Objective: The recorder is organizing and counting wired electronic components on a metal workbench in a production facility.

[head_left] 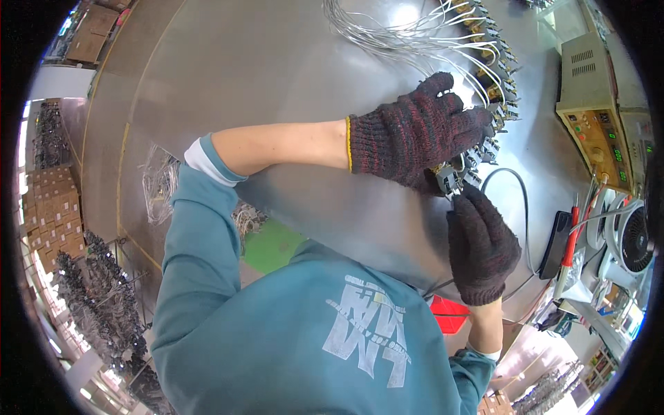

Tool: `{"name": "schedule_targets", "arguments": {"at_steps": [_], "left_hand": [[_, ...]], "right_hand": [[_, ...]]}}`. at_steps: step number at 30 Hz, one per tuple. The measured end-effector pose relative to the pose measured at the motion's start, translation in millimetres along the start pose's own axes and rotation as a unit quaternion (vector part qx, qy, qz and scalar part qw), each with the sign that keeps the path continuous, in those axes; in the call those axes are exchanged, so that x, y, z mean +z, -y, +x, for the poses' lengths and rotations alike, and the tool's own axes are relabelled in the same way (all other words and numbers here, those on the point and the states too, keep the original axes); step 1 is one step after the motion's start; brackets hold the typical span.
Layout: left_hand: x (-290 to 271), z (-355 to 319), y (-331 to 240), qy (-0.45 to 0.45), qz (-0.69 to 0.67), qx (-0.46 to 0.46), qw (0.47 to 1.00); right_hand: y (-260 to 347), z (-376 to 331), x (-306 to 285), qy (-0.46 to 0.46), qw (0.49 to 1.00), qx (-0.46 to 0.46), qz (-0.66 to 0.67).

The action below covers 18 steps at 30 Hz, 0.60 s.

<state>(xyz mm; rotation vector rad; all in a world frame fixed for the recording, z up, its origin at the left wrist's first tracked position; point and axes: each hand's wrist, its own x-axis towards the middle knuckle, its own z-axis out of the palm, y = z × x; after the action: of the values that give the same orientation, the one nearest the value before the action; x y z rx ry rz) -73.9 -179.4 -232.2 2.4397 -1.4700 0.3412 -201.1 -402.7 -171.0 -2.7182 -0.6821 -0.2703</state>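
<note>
Both of my hands wear dark knitted gloves. My left hand (pixel 422 135) reaches across the metal table, fingers bent over a curved row of small metal parts (pixel 508 93) with yellow sections and white wires. At its lower edge, by the thumb side, it grips one small silvery part (pixel 449 181) with prongs. My right hand (pixel 483 249) comes up from below, its fingertips pinched together at the near end of that part. What those fingertips hold, if anything, is too small to make out. White wires (pixel 415 41) run from the row into a loose bundle on the far side.
A beige instrument (pixel 596 131) with lit green displays stands at the right. Close to it are a grey cable (pixel 527 221), a black phone-like slab (pixel 555 243), a red-handled tool (pixel 571 238) and a fan (pixel 633 238). A red bin (pixel 449 315) sits below the table edge.
</note>
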Motion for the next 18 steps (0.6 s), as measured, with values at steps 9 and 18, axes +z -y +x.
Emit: {"name": "schedule_targets", "arguments": {"at_steps": [9, 18], "left_hand": [[5.6, -0.3, 6.0, -0.100, 0.030, 0.022, 0.994], [-25.7, 4.7, 64.7, -0.067, -0.140, 0.059, 0.986]], "right_hand": [[-3.5, 7.6, -5.4, 0.027, 0.992, -0.084, -0.092], [-75.1, 0.2, -60.2, 0.028, 0.993, 0.111, -0.022]]}}
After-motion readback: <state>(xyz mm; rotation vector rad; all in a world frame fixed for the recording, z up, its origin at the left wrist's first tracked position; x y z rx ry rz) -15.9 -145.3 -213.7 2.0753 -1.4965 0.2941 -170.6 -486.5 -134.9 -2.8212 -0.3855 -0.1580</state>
